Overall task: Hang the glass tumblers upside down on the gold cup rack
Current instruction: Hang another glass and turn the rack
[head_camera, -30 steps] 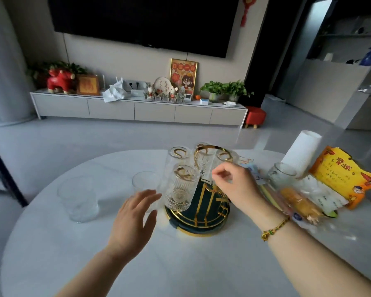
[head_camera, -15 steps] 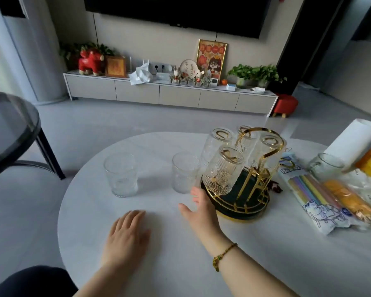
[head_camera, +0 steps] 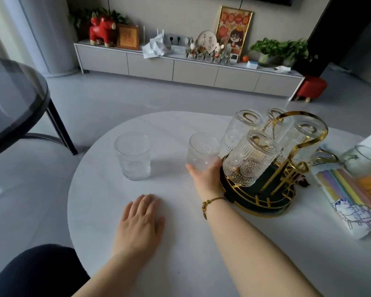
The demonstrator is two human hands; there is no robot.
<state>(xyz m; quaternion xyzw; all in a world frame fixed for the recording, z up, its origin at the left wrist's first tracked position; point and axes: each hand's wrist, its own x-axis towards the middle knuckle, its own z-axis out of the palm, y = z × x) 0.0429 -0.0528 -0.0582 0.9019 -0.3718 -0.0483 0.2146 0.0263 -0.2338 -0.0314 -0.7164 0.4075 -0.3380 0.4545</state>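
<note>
The gold cup rack [head_camera: 272, 196] with a dark round base stands right of centre on the white round table [head_camera: 180, 243]. Several embossed glass tumblers hang upside down on it; the nearest [head_camera: 247, 159] faces me. Two tumblers stand upright on the table: one [head_camera: 133, 155] at the left, one [head_camera: 202, 151] just left of the rack. My right hand [head_camera: 206, 175] wraps around the base of that second tumbler, thumb on its left side. My left hand [head_camera: 140, 219] lies flat on the table, palm down, holding nothing.
A packet of coloured straws [head_camera: 349, 189] lies right of the rack, with another glass [head_camera: 364, 159] behind it at the right edge. A dark glass side table [head_camera: 11, 99] stands to the left. A low cabinet [head_camera: 180, 67] lines the far wall.
My right hand has moved forward from the table and closed around the upright tumbler beside the rack. My left hand stays flat on the table. The view has shifted left and down.
</note>
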